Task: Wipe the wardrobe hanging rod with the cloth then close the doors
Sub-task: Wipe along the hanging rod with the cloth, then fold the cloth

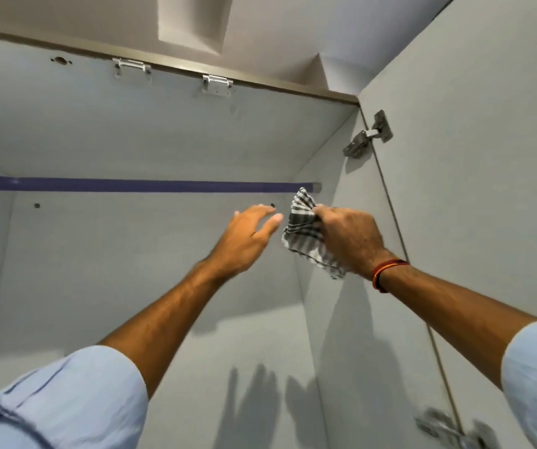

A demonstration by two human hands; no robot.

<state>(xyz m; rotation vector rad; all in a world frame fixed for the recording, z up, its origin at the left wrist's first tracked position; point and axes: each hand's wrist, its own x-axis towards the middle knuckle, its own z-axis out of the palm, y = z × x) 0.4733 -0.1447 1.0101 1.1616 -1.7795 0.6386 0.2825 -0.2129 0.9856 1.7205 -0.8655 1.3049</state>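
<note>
Inside a pale grey wardrobe point(163, 140), a dark blue hanging rod point(131, 185) spans the interior under the top panel. The right hand point(348, 238) grips a bunched striped cloth point(302, 231), whose upper corner seems to touch the rod's right end. The left hand point(247, 234) hovers just beside the cloth with loosely spread, empty fingers. The right door point(471, 189) stands open.

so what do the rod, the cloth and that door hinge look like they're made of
The rod: a smooth tube with a blue-purple coating, faintly glossy; whether metal or plastic lies beneath is unclear.
The cloth: soft woven fabric, likely cotton, with dark and white stripes, creasing where the right hand bunches it.
The door hinge: bare silvery metal, probably steel, with bright reflections.
</note>
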